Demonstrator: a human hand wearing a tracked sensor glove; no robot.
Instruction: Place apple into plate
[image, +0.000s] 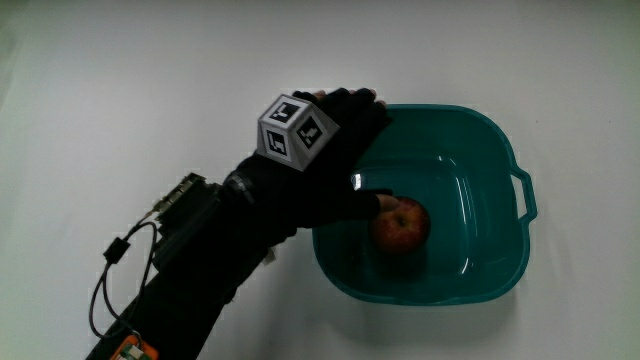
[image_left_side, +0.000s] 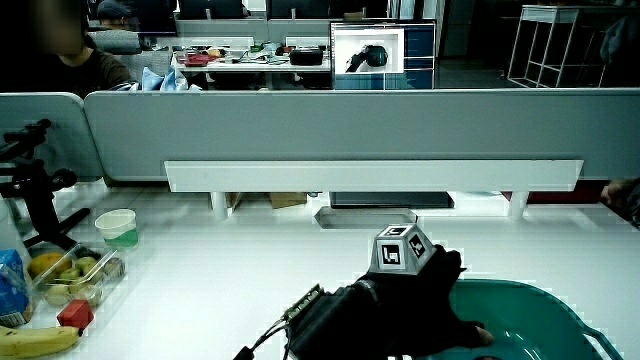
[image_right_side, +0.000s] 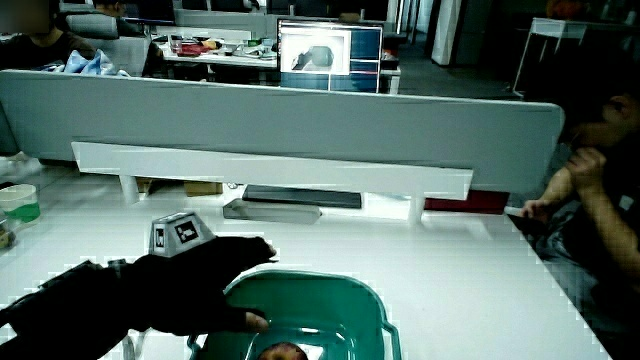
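In the main view the apple (image: 401, 226) already sits inside the teal basin (image: 500, 150), which serves as the plate, so the placing looks nearly done. The hand (image: 325, 165) lies over the basin's rim, one fingertip touching the apple, the other fingers stretched out, not gripping.

In both side views the hand (image_left_side: 405, 310) reaches flat over the rim above the counter (image_right_side: 450, 250); the fruit (image_right_side: 283, 351) rests low in the basin.

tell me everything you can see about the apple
The apple is red with yellowish patches, round and whole. It sits inside the teal basin, on its floor near the wall closest to the person. The hand reaches over the basin's rim, its thumb tip touching the apple. In a side view only its top shows.
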